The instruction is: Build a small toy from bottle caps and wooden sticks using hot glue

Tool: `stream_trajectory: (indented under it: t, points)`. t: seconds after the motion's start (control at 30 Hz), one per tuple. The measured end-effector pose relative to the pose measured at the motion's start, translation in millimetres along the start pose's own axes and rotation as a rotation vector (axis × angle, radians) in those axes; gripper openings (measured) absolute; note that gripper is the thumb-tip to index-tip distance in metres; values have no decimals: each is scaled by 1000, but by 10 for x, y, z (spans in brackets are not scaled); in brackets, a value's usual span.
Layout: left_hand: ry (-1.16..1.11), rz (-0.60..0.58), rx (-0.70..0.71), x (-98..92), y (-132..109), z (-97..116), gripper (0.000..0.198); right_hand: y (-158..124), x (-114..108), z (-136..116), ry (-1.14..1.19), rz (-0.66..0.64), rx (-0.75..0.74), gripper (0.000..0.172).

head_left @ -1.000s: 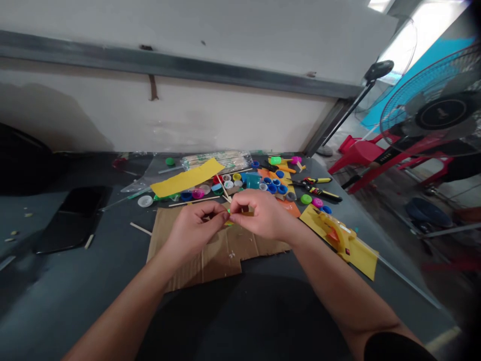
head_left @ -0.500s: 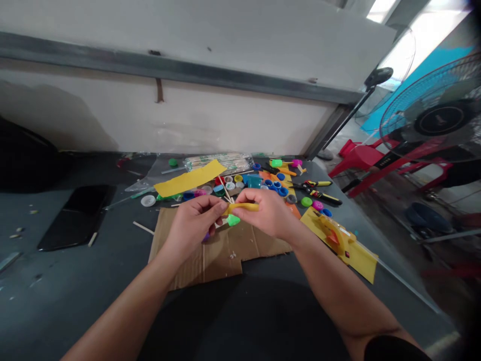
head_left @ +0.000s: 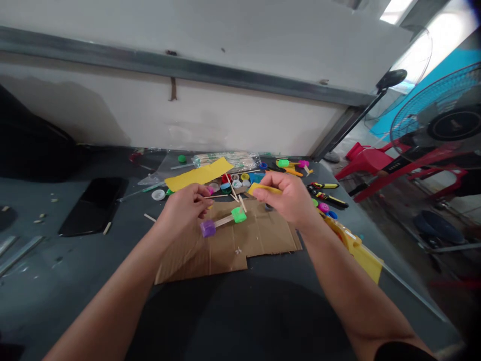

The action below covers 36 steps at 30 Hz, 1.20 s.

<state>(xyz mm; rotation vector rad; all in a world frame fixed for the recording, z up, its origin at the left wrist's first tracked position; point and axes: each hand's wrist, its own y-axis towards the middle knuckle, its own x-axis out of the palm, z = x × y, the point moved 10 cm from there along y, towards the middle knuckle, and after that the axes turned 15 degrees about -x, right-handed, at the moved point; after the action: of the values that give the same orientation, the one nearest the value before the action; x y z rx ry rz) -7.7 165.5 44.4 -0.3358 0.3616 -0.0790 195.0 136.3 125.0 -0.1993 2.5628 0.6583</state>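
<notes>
My right hand (head_left: 287, 195) is closed in a pinch on a folded piece of yellow paper (head_left: 265, 187), held above the cardboard's far edge. To the left, my left hand (head_left: 186, 203) has its fingers drawn together, with a small yellow scrap (head_left: 210, 205) just showing at the tips. Between and below the hands, a purple cap-like block (head_left: 208, 228) and a green one (head_left: 238, 214) are joined by a wooden stick (head_left: 224, 220) on the brown cardboard (head_left: 221, 255). A short stick (head_left: 242, 203) rises by the green piece.
Behind the hands lie a yellow paper strip (head_left: 199, 174), bagged wooden sticks (head_left: 227, 159) and several bottle caps. Yellow-and-black pliers (head_left: 328, 195) and a yellow glue gun (head_left: 345, 235) are at right. A black phone (head_left: 93, 206) rests at left; a fan (head_left: 451, 123) stands beyond.
My hands have moved apart; the yellow paper has gone with my right hand, away from my left fingers. The purple and green joined piece now shows fully on the cardboard.
</notes>
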Motion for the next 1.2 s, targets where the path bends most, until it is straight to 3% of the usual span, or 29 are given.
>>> stream_trajectory:
  t: [0.17,0.33,0.5,0.57,0.63,0.7,0.77,0.97,1.2]
  points:
    - [409,-28,88,-11,142,-141,10,-41,140,-130,13,-153,-38,19]
    - [534,-10,64,-43,213,-232,18,-69,332,-165,25,-220,-11,17]
    - [465,143,207,-277,38,78,21,33,446,-106,26,-170,-6,13]
    - [384,185,199,-328,-68,186,26,42,489,-27,65,-140,35,17]
    - [264,114,205,-243,-183,293,31,27,539,46,102,-140,74,23]
    - [179,-45,214,-41,-292,378,32,13,565,76,131,-144,80,28]
    - [151,-103,223,79,-372,437,28,6,557,68,152,-146,65,30]
    - [152,-47,192,99,-397,437,24,15,499,-39,68,-222,2,14]
    - [220,-51,255,135,-453,516,23,7,530,-95,103,-245,-38,19]
